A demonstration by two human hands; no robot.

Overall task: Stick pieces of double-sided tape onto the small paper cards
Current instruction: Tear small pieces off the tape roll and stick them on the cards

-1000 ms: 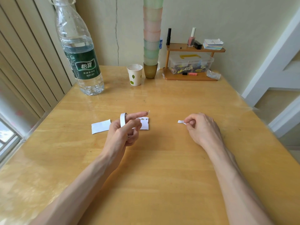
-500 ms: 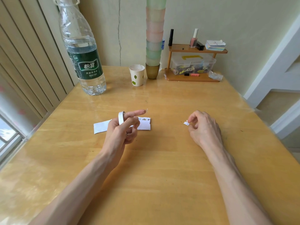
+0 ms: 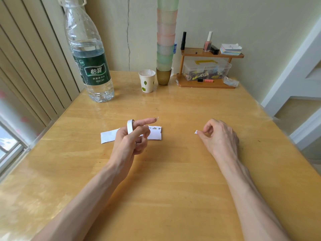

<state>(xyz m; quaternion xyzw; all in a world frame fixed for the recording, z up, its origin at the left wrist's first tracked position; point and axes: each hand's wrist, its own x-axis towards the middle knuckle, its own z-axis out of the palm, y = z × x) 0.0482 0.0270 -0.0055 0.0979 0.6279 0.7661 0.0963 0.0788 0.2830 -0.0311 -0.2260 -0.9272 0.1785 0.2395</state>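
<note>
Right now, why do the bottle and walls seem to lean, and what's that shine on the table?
Head view: the wide-angle lens bows edges, so the water bottle leans; window daylight from the left puts glare on the glossy table; both hands look sharp.

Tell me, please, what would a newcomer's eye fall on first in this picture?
Probably the two bare forearms reaching in: the left hand holds a tape roll over two paper cards, and the right hand pinches a tiny white tape piece. Next, the big water bottle standing far left on the table.
</note>
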